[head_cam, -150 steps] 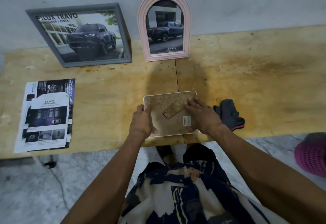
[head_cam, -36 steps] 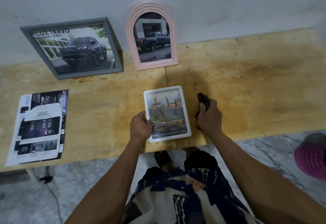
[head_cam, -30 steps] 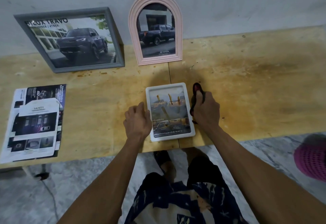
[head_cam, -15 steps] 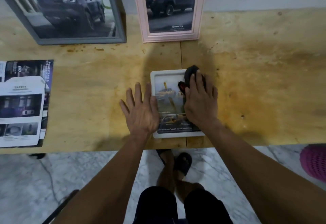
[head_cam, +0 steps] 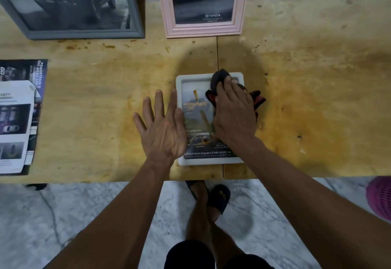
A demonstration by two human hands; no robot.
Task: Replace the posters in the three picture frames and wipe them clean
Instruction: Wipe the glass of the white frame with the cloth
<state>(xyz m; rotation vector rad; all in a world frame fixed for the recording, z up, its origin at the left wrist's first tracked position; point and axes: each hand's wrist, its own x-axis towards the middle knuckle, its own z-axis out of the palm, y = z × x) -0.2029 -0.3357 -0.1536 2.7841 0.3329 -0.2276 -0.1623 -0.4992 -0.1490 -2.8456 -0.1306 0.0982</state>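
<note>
Glossy brochures lie flat at the far left of the stained wooden tabletop, partly cut off by the picture's edge. Behind them a grey frame with a dark car poster leans against the wall, and just to its right stands a pink frame holding a pickup truck poster. Near the front edge, the left hand lies flat with fingers straight and spread, its thumb side pressing on the left border of a small white frame that lies face up. The right hand rests on the frame's right half, fingers curled over a dark cloth with red trim pressed against the upper right of the glass. At the far right, on the marble floor, sits a pink basket.
</note>
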